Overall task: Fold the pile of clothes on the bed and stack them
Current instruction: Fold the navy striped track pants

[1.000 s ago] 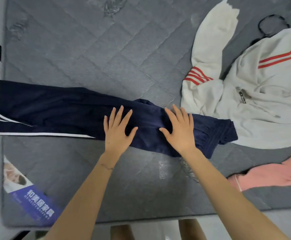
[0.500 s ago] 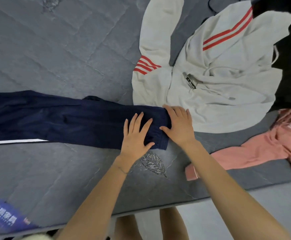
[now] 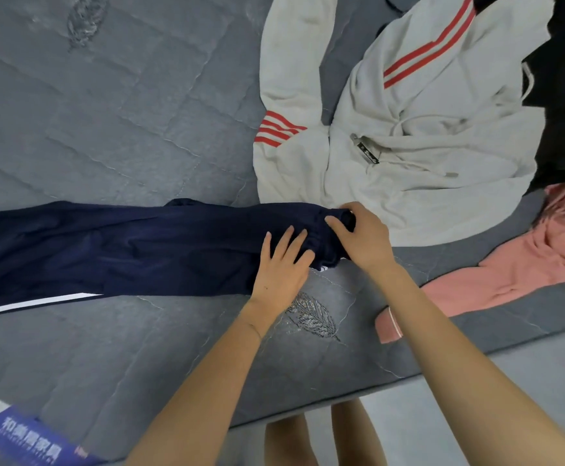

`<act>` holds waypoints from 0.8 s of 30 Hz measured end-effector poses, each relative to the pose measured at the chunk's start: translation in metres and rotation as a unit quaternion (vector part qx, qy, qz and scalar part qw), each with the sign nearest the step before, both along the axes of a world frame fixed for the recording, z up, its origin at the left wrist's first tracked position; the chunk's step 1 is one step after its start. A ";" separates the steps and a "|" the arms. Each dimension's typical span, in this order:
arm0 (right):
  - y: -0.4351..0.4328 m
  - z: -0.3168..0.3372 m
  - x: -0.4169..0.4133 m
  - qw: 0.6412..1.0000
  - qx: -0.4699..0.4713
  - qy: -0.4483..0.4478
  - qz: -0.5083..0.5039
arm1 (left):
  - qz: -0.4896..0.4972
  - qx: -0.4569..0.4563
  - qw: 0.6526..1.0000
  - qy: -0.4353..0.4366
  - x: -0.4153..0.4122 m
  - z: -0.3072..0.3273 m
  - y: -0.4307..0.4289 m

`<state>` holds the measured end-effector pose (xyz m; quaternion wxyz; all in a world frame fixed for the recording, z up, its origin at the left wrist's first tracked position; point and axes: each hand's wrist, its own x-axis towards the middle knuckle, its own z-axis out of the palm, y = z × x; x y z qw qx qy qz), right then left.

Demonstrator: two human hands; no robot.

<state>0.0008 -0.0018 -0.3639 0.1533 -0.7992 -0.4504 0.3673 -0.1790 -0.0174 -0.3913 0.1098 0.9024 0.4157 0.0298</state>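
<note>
Since half a second before, the right hand point(image 3: 361, 240) had gone from lying flat to curling its fingers round the waistband end of the navy trousers point(image 3: 123, 250), bunching the cloth there. The left hand point(image 3: 281, 267) lay flat with straight fingers, pressing the trousers just left of it. The trousers stretched leftward across the near part of the bed point(image 3: 123, 112), seemingly halved lengthwise, their right end touching the white hoodie point(image 3: 425, 156). That hoodie sprawled unfolded at the far right, and a pink top point(image 3: 526, 264) lay crumpled at the near right. By my reading the work was early: one garment part folded, two untouched, no stack begun.
</note>
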 end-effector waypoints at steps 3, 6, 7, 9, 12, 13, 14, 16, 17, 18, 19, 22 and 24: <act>-0.001 0.011 -0.003 0.992 -0.011 0.084 -0.098 | 0.138 -0.106 0.974 -0.145 -0.006 0.027 0.016; 0.002 0.017 0.000 0.982 -0.037 0.140 -0.121 | 0.296 -0.140 0.911 -0.253 -0.019 0.054 0.050; 0.004 0.019 0.001 0.980 -0.040 0.160 -0.112 | 0.315 -0.146 0.897 -0.273 -0.023 0.059 0.062; 0.006 0.022 0.000 0.971 -0.040 0.222 -0.084 | 0.317 -0.161 0.883 -0.307 -0.028 0.066 0.082; 0.010 0.028 -0.003 0.953 -0.047 0.295 -0.044 | 0.311 -0.171 0.875 -0.328 -0.025 0.070 0.095; 0.011 0.030 -0.005 0.959 -0.045 0.281 -0.015 | 0.309 -0.179 0.874 -0.330 -0.022 0.069 0.095; 0.011 0.028 -0.006 0.970 -0.041 0.239 0.015 | 0.305 -0.187 0.874 -0.329 -0.020 0.069 0.095; 0.015 0.021 -0.010 0.990 -0.022 0.134 0.025 | 0.295 -0.198 0.878 -0.323 -0.017 0.069 0.094; 0.017 0.018 -0.012 0.994 -0.016 0.112 -0.005 | 0.289 -0.198 0.881 -0.319 -0.015 0.069 0.095; 0.020 0.017 -0.013 0.992 -0.012 0.121 -0.041 | 0.282 -0.197 0.884 -0.315 -0.014 0.070 0.096; 0.023 0.017 -0.013 0.986 -0.007 0.147 -0.072 | 0.276 -0.197 0.888 -0.312 -0.012 0.072 0.097; 0.040 0.025 -0.008 0.970 0.010 0.188 -0.153 | 0.266 -0.185 0.894 -0.310 0.000 0.078 0.105; 0.050 0.026 -0.002 0.953 0.014 0.217 -0.211 | 0.247 -0.160 0.897 -0.330 0.012 0.082 0.106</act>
